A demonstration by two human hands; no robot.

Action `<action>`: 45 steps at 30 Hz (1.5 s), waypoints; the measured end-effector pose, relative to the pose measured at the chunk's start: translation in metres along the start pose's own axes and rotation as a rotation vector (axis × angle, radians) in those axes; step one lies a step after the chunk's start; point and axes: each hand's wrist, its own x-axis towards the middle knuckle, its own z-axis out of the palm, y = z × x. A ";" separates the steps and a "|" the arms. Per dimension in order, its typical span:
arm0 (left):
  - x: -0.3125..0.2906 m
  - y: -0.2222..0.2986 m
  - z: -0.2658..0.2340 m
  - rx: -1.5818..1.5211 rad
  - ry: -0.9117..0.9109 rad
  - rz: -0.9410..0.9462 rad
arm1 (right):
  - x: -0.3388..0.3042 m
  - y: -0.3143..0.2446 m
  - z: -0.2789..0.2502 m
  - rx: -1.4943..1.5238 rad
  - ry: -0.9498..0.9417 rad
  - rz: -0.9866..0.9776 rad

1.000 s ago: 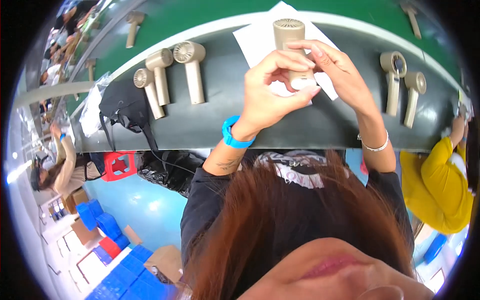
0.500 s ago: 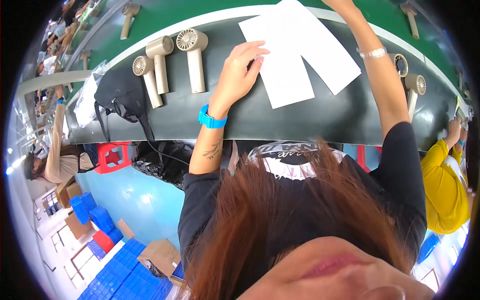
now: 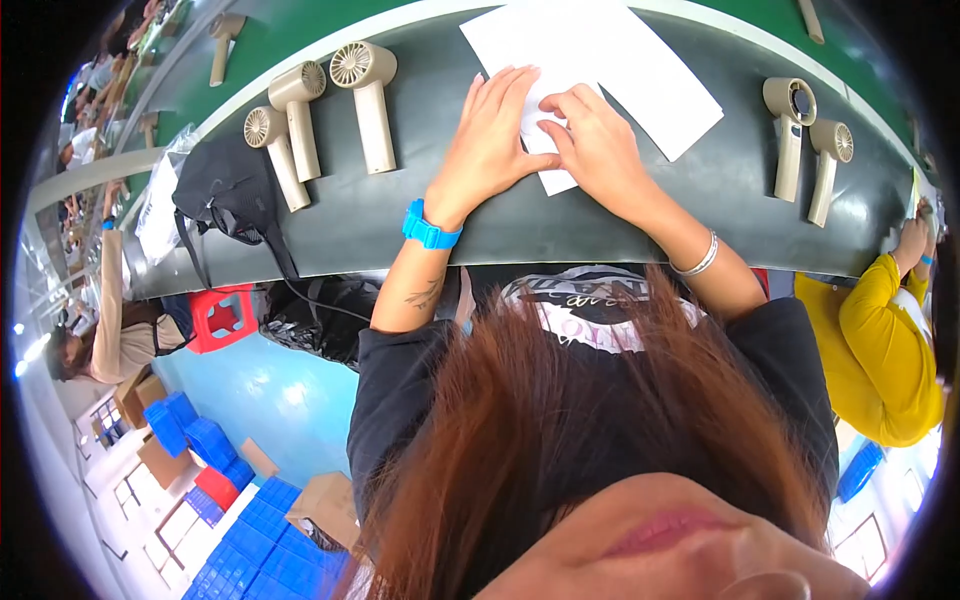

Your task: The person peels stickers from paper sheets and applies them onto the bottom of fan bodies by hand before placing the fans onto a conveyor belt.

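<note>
White sheets of paper lie at the far middle of the dark bench, a left one [image 3: 520, 38] and a right one [image 3: 672, 92] that overlap at the top. My left hand [image 3: 488, 145] rests on the left sheet, its long fingers stretched out flat and its thumb pointing right. Close beside it is my right hand [image 3: 600, 155], fingers bent and thumb drawn in toward the index finger over the same sheet. Whatever lies between those fingertips is too small to make out. Both hands cover most of that sheet's lower part; one corner shows below them.
Three beige handheld fans [image 3: 375, 125] lie to the left, beside a black bag [image 3: 232, 185]. Two more fans [image 3: 788, 165] lie to the right. A green conveyor belt [image 3: 300, 40] runs beyond the bench's pale rail. A co-worker in a yellow sleeve [image 3: 875, 330] sits at the right.
My right hand has come back from the far edge to the paper beside my left hand. My left hand now lies flatter, farther over the sheet. The right-hand fans show more fully.
</note>
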 end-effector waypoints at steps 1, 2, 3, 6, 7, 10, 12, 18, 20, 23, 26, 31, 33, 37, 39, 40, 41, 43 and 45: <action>-0.001 -0.001 0.000 0.001 0.005 0.005 | 0.001 -0.003 0.002 -0.025 0.016 0.002; -0.001 -0.001 0.000 0.012 0.009 0.012 | 0.000 -0.005 0.005 -0.030 0.021 -0.002; -0.002 -0.002 0.001 0.024 0.015 0.019 | -0.002 -0.006 0.008 -0.050 0.040 0.006; -0.002 -0.001 0.003 0.004 0.022 -0.022 | 0.004 -0.004 0.008 -0.082 0.034 0.017; -0.003 0.000 0.003 0.007 0.032 -0.010 | 0.002 -0.005 0.007 -0.083 -0.013 0.041; -0.004 0.002 0.001 0.013 0.049 0.012 | 0.004 -0.008 0.003 -0.057 -0.020 0.041; -0.003 0.002 0.001 0.014 0.058 0.017 | 0.005 -0.008 0.003 -0.021 -0.027 0.055; -0.002 0.003 0.001 0.030 0.029 0.003 | -0.002 0.000 -0.003 -0.003 -0.071 -0.033; -0.001 0.002 0.002 0.067 0.006 -0.016 | -0.009 -0.005 -0.026 0.163 -0.100 0.029; -0.001 0.005 -0.001 0.091 -0.014 -0.011 | -0.030 -0.001 -0.075 0.415 0.038 0.128; -0.003 0.007 -0.004 0.099 -0.031 0.006 | -0.058 0.050 -0.123 -0.216 0.561 0.067; -0.001 0.007 -0.005 0.069 0.009 0.004 | -0.106 0.096 -0.152 -0.379 0.548 0.331; 0.000 0.009 -0.006 0.074 0.022 -0.008 | -0.103 0.097 -0.167 -0.486 0.587 0.193; 0.007 0.013 -0.010 0.075 0.121 0.026 | -0.055 0.043 -0.187 -0.107 0.774 0.193; 0.017 0.033 -0.020 0.151 0.194 0.101 | -0.035 0.021 -0.183 -0.012 0.701 0.082; 0.021 0.049 -0.025 -0.051 0.211 0.088 | -0.025 0.008 -0.177 0.057 0.629 -0.017; 0.025 0.063 -0.029 -0.248 0.229 0.074 | -0.016 -0.005 -0.168 0.075 0.617 -0.034; 0.037 0.084 -0.031 -0.349 0.262 0.076 | 0.005 -0.038 -0.149 0.115 0.349 -0.079; 0.040 0.081 -0.033 -0.281 0.312 0.066 | 0.021 -0.069 -0.137 -0.412 0.152 -0.285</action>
